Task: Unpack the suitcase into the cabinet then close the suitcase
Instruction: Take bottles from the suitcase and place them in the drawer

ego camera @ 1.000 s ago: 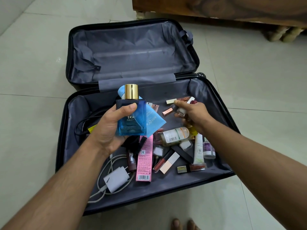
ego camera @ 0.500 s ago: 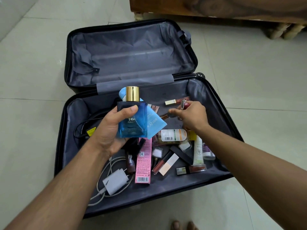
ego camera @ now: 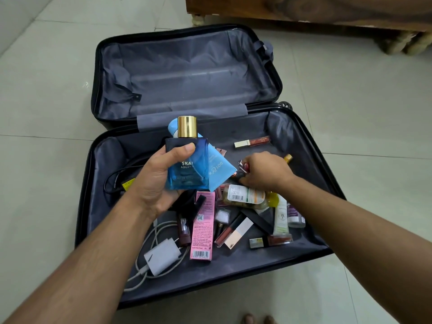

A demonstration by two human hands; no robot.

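A black suitcase [ego camera: 304, 127] lies open on the tiled floor, its near half full of cosmetics. My left hand [ego camera: 154, 181] grips a blue perfume bottle [ego camera: 189, 169] with a gold cap, together with a light blue tube [ego camera: 219, 169] behind it, above the suitcase. My right hand [ego camera: 264, 171] is curled round several small cosmetic tubes [ego camera: 242, 168] just above the pile. Below it lie a clear labelled bottle [ego camera: 243, 196], a pink box [ego camera: 203, 228], a white tube [ego camera: 281, 216] and lip glosses [ego camera: 233, 232].
A white charger with its cable [ego camera: 161, 256] and a black cord [ego camera: 114, 178] lie in the suitcase's left part. One lip gloss [ego camera: 252, 142] lies alone near the hinge. A wooden furniture base [ego camera: 304, 12] stands behind the suitcase. My toes [ego camera: 257, 319] show at the bottom edge.
My right hand has moved down and left toward the pile, carrying the small tubes. The left hand with the perfume bottle has stayed almost still.
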